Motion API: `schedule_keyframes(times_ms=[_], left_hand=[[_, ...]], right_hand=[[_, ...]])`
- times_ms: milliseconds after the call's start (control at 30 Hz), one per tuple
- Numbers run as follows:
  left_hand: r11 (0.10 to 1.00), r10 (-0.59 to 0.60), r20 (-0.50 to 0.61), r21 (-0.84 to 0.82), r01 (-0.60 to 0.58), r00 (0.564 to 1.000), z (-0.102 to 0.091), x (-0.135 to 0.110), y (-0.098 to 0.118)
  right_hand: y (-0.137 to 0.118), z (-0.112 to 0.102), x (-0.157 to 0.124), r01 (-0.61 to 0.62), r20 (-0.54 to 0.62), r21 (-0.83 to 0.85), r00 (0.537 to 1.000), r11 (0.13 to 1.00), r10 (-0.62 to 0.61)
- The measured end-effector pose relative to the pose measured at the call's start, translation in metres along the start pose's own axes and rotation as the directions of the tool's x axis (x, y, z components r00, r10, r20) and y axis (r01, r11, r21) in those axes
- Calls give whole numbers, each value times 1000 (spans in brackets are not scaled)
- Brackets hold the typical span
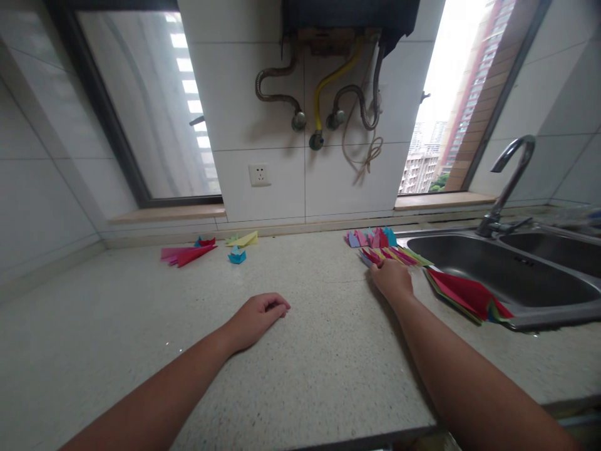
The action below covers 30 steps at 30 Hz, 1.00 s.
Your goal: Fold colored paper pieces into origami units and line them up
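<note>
This looks like a home kitchen. A double-bowl steel sink with a curved tap is set into the right end of the speckled surface; beyond the back edge, a white tiled wall carries a dark box, a yellow pipe and metal hoses below it, between two windows.

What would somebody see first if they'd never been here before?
Probably the bright red paper beside the sink, on the right. Just left of it, the right hand is at a row of colourful folded papers on the counter. High on the wall, the yellow pipe stands out too.
</note>
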<state>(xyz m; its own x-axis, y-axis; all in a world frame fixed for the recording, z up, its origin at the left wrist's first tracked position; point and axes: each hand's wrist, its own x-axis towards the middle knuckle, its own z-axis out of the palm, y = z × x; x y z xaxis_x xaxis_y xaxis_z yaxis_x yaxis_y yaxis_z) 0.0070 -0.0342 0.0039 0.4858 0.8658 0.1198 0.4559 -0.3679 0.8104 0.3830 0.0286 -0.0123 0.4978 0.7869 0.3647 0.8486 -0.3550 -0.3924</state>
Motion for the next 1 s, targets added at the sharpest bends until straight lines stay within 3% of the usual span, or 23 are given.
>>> schedule_keyframes(times_ms=[567, 1000], left_hand=[[1000, 11, -4, -1, -11, 1000, 0, 0, -1], [1000, 12, -3, 29, -12, 1000, -1, 0, 1]], right_hand=[[1, 0, 2, 18, -7, -63, 1000, 998, -18], [2, -2, 3, -3, -22, 19, 1000, 1000, 4]])
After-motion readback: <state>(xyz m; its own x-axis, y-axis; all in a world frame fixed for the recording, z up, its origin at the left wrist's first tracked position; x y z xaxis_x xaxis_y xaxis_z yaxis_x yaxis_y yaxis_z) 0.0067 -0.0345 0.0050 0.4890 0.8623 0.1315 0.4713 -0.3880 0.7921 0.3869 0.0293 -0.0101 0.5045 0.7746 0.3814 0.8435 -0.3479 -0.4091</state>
